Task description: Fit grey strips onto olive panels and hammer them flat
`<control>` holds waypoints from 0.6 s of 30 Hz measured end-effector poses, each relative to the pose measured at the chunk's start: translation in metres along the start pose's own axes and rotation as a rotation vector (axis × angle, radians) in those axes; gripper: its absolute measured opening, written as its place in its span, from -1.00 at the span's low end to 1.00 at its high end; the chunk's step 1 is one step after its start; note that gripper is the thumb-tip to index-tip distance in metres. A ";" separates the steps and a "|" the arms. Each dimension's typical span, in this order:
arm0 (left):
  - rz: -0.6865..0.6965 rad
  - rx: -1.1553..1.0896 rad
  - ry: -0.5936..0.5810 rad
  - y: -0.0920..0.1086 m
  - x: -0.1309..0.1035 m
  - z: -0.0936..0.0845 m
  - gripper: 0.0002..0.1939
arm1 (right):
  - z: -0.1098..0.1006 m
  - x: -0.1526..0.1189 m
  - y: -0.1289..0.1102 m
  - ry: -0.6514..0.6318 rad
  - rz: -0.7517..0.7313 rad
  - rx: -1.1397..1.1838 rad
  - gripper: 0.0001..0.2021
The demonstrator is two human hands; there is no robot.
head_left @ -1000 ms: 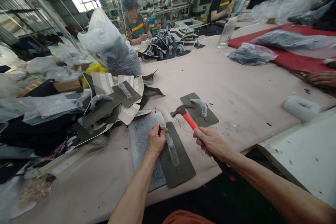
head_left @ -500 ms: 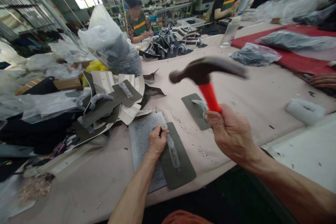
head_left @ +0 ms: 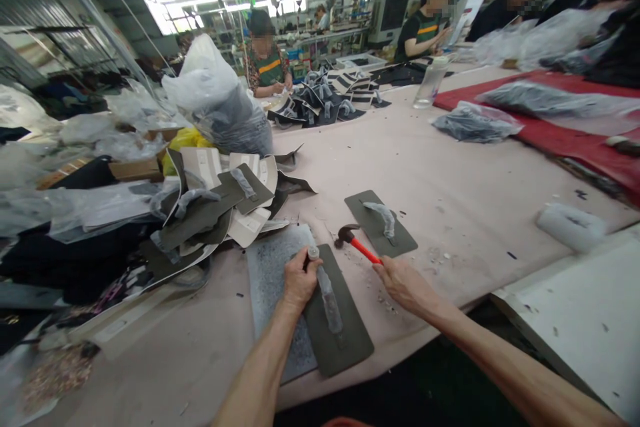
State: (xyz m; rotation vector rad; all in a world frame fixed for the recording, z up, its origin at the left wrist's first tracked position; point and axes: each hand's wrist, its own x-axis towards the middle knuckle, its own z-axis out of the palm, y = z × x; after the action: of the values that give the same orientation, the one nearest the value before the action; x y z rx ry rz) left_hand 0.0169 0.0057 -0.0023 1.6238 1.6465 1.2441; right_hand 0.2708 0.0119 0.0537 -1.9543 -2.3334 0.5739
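Where the panel (head_left: 349,321) lies, left hand (head_left: 301,279) and right hand (head_left: 401,281) flank it.

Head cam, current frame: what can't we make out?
All in the head view:
- Lower end of the pale round-topped piece: hidden by the left hand.
- Rear end of the hammer: hidden by the right hand and forearm.
- Loose bits on the table: too small to identify.
- Far extent of the red sheet: cut off by the right edge.
- Contents of the tall plastic bag: obscured by its cloudy film.
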 end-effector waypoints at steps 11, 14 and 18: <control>-0.213 -0.235 0.192 0.002 0.006 0.000 -0.74 | 0.057 -0.040 -0.111 -0.027 -0.199 0.234 -0.68; -0.318 -0.387 0.371 0.000 0.010 -0.005 -0.70 | 0.066 -0.037 -0.105 -0.032 -0.186 0.214 -0.77; -0.322 -0.397 0.467 -0.009 0.003 -0.024 -0.67 | 0.030 -0.025 -0.095 0.119 -0.120 0.463 -0.84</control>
State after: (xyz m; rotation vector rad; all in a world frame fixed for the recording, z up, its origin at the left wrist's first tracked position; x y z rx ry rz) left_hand -0.0089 0.0033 0.0011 0.8334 1.6912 1.7229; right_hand 0.1782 -0.0323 0.0602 -1.5839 -2.0014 0.8673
